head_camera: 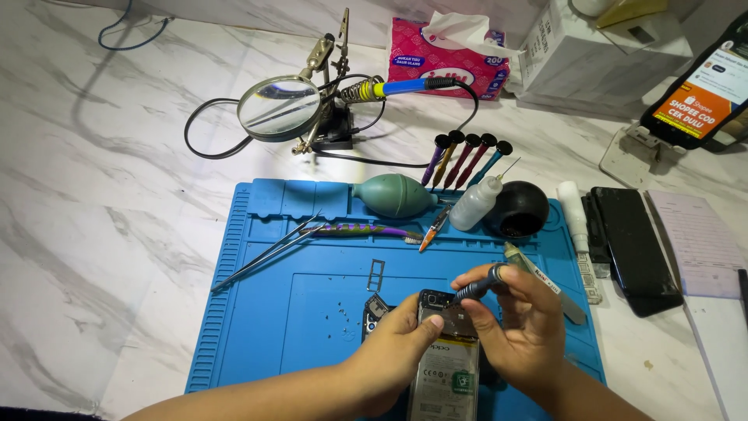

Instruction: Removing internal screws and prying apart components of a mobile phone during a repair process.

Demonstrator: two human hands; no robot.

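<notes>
- The opened phone (446, 355) lies back-up on the near part of the blue mat (257, 312), its battery and board bare.
- The left hand (393, 351) rests on the phone's left edge, thumb pressed on its upper part; the grip is closed on the phone's side.
- The right hand (518, 327) holds a small screwdriver (477, 287) between thumb and fingers, tip slanting down to the phone's top end; whether the tip touches a screw is probably too small to tell.
- Just left of the phone a few tiny screws (341, 314) lie on the mat, with a card tray (375, 274) above them.
- Farther back lie tweezers (269, 253), a brush (366, 230), a green air blower (393, 196) and a small dropper bottle (474, 204).
- Right of the mat a dark phone (635, 245) lies on the marble worktop (93, 195).
- Farthest are a magnifier stand (280, 107), a soldering iron (397, 87) and a pink tissue pack (448, 58).
</notes>
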